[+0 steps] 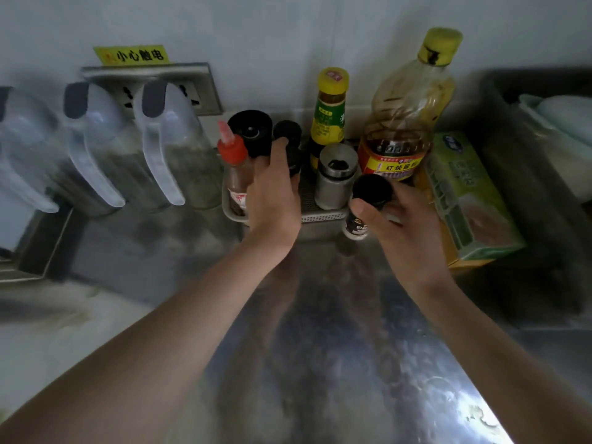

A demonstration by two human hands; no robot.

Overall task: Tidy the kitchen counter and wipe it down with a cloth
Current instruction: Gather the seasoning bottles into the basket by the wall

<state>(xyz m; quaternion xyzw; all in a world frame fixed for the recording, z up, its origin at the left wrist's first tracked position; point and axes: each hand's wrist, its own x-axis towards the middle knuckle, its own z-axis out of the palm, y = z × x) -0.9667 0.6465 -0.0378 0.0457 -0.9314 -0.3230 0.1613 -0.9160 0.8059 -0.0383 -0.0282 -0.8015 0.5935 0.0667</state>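
Observation:
My left hand [274, 190] grips a dark bottle with a black cap [287, 133] that stands in the small metal rack [323, 216] at the back of the steel counter [336, 331]. My right hand [403, 225] holds a small black-capped spice jar [368, 200] just in front of the rack's right end. In the rack also stand a red-capped sauce bottle [233, 161], a black grinder [251, 129], a steel shaker [336, 174] and a yellow-capped green-label bottle [330, 113]. No cloth is in view.
A big oil bottle [407, 123] stands right of the rack, next to a green box [467, 193]. Three clear pitchers [173, 149] line the back left under a wall socket [192, 94]. A dark bin [528, 139] holding a pale container sits at far right.

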